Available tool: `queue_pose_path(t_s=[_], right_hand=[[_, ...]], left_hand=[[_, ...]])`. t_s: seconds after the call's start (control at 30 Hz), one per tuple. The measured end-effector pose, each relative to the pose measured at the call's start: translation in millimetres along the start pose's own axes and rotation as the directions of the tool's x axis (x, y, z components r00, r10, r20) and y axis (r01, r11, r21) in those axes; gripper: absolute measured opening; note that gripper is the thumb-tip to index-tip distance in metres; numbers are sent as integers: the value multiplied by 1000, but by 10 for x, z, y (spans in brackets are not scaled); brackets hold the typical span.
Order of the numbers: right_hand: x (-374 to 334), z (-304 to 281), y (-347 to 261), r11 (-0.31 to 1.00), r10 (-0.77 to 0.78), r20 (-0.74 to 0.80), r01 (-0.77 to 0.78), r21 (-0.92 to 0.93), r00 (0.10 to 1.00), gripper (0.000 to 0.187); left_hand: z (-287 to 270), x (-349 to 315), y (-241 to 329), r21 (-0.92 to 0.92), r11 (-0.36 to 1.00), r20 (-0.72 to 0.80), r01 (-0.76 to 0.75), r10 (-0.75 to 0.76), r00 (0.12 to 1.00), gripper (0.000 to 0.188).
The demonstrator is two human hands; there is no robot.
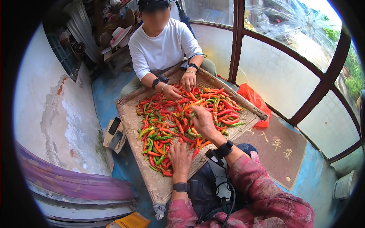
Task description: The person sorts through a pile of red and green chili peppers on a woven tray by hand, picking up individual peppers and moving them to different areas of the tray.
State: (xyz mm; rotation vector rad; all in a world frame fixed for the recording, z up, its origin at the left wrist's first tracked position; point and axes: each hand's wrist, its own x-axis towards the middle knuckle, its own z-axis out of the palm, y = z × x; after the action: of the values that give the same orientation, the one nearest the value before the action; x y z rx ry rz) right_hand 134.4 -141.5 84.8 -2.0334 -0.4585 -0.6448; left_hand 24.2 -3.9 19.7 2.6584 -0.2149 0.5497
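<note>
- At the lower left, an orange-yellow cardboard box [131, 220] is cut off by the edge of view; any printing is too small to read, and no brand can be made out.
- In the middle, a square, shallow tray of woven tan cane [157, 187] carries a broad, loose spread of slender red, green and orange chilli peppers [181, 123].
- Red, green and orange lie mixed, with no separate finished pile in view, so the work looks well short of done; most peppers seem left to handle. How many have been dealt with, I cannot tell.
- Across the tray, a co-worker's right hand [172, 92] and left hand [188, 79] reach among the far peppers.
- The wearer's left hand [180, 159] lies palm down over the near peppers; whether its grip holds one is hidden.
- The wearer's right hand [203, 121] is over the peppers, fingers curled, something green at the fingertips; I cannot tell whether its grip is closed on it.
- Further right, a crumpled red plastic bag [255, 102] sits beside the tray.
- Rightmost, a flat brown floor mat [275, 152] bears pale yellow characters, the clearest writing here.
</note>
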Motion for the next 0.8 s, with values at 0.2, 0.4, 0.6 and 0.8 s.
queue_pose_path(t_s=[0.2, 0.4, 0.6, 0.8], right_hand=[[-10, -122, 35, 992, 119, -138, -112, 59, 983, 58], [-228, -13, 37, 995, -92, 212, 96, -9, 973, 29], [-341, 17, 106, 989, -79, 481, 127, -68, 873, 23], [-450, 127, 117, 985, -65, 479, 134, -113, 876, 15]], left_hand=[[69, 5, -51, 232, 971, 140, 56, -90, 986, 38], [174, 181, -127, 334, 942, 306, -40, -68, 950, 22], [357, 243, -197, 230, 973, 200, -10, -38, 979, 14], [402, 196, -320, -54, 994, -15, 92, -93, 996, 7]])
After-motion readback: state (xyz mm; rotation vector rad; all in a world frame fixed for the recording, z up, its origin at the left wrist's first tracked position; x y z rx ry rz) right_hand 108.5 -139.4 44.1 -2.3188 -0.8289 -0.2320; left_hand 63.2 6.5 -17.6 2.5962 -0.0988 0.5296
